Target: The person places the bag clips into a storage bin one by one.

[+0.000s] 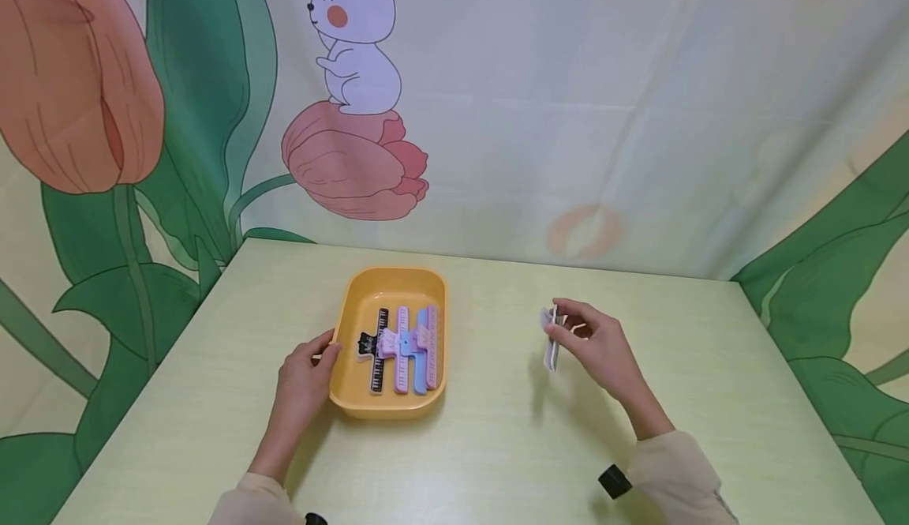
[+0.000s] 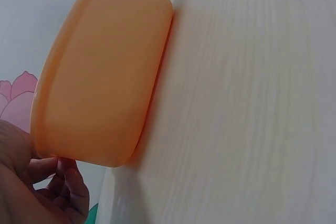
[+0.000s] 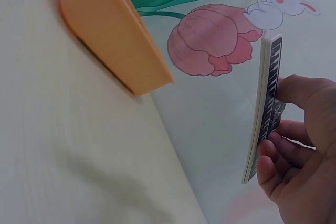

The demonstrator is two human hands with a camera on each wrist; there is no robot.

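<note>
My left hand grips the left rim of a yellow plastic tray, thumb at the rim and fingers curled against the outer side. Inside the tray lie several long clips with piano-key patterns: a black clip, a light purple clip, a blue clip and a pink clip. Above the table to the right of the tray, my right hand pinches another piano-key clip between thumb and fingers. That clip has a black-and-white keyboard strip and a dark handle partly hidden by the fingers.
Both hands work over a pale wooden table. Behind its back edge hangs a curtain printed with tulips and a rabbit. A small black object sits by the right sleeve.
</note>
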